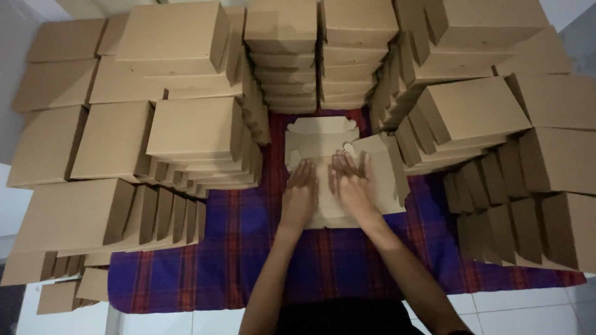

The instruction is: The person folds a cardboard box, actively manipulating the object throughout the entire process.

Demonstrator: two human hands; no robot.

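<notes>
A flat, unfolded brown cardboard box blank [320,139] lies on a blue and red plaid cloth [248,248] in front of me. My left hand [300,191] rests palm down on its near left part, fingers spread. Beside it my right hand [351,183] presses flat on the middle of the blank, next to a raised side flap [388,170] on the right. Neither hand grips anything.
Stacks of folded brown cardboard boxes surround the cloth: tall piles at the left [180,124], at the back [285,49] and at the right [484,111]. Rows of boxes lean at the near left [155,217] and near right [515,223]. White floor tiles [515,310] show below.
</notes>
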